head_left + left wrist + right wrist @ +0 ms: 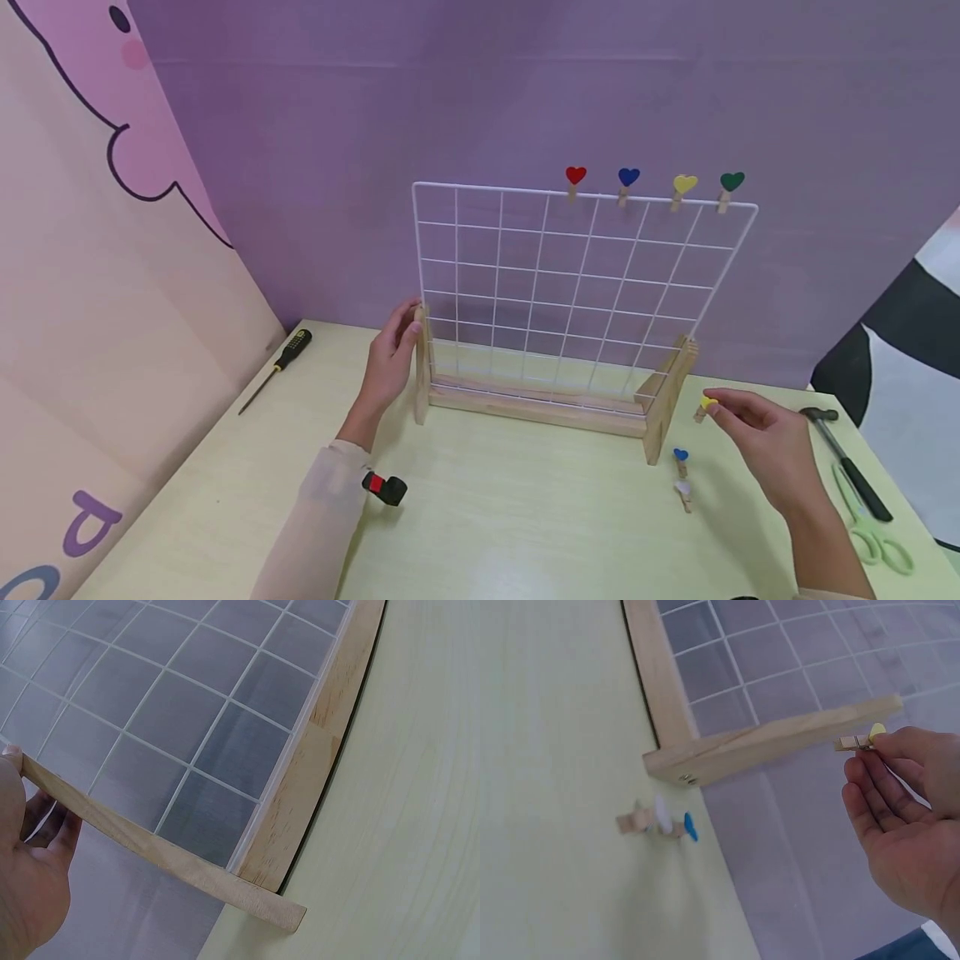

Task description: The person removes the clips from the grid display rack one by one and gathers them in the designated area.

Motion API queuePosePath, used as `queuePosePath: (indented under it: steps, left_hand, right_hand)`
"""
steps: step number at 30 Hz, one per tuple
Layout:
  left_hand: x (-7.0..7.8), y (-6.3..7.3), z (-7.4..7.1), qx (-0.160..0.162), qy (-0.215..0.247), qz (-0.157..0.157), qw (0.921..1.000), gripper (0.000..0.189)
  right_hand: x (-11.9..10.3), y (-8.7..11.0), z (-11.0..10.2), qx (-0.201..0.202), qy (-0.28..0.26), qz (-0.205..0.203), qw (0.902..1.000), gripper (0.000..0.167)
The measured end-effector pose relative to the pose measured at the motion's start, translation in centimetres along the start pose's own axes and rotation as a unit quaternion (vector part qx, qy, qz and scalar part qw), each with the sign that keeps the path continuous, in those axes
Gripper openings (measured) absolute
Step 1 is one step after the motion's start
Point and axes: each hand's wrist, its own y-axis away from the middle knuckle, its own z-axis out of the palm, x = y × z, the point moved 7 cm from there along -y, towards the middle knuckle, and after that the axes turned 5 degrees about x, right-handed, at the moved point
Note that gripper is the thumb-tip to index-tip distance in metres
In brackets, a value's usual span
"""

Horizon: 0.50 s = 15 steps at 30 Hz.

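Observation:
A white wire grid (555, 268) stands upright in a wooden stand (536, 407). My left hand (392, 354) grips the top of the stand's left side post (161, 859), thumb on one face and fingers on the other. To the right of the stand, my right hand (772, 450) pinches a small wooden clothespin (853, 742) with a yellow heart between thumb and fingertips, above the table. Along the grid's top wire sit clothespins with a red heart (576, 175), a blue heart (628, 177), a yellow heart (685, 184) and a green heart (732, 181).
By the stand's right foot lie a blue-heart clothespin (681, 460) and a white-heart clothespin (683, 493). Farther right on the table (480, 525) are a hammer (855, 475) and green scissors (870, 533). A screwdriver (285, 358) lies at the left edge.

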Motion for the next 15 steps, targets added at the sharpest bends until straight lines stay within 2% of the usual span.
queuePosePath:
  steps: [7,10,13,15]
  left_hand:
    - [0.2,0.0,-0.1,0.003,0.007,-0.006,0.9999,0.044]
    - [0.7,0.1,0.0,-0.001,0.008,-0.014,0.9999,0.045]
    - [2.0,0.5,0.0,-0.008,0.003,-0.02,0.9998,0.046]
    - [2.1,0.5,0.0,-0.012,0.0,-0.023,0.9997,0.046]
  right_hand:
    - [1.9,0.4,-0.3,-0.006,-0.006,0.01,0.9999,0.029]
    - [2.6,0.5,-0.2,-0.009,-0.01,0.008,0.9999,0.029]
    - [3.4,0.6,-0.2,-0.014,-0.001,0.01,0.9998,0.028]
    - [4.2,0.6,-0.1,-0.02,0.011,0.018,0.9996,0.027]
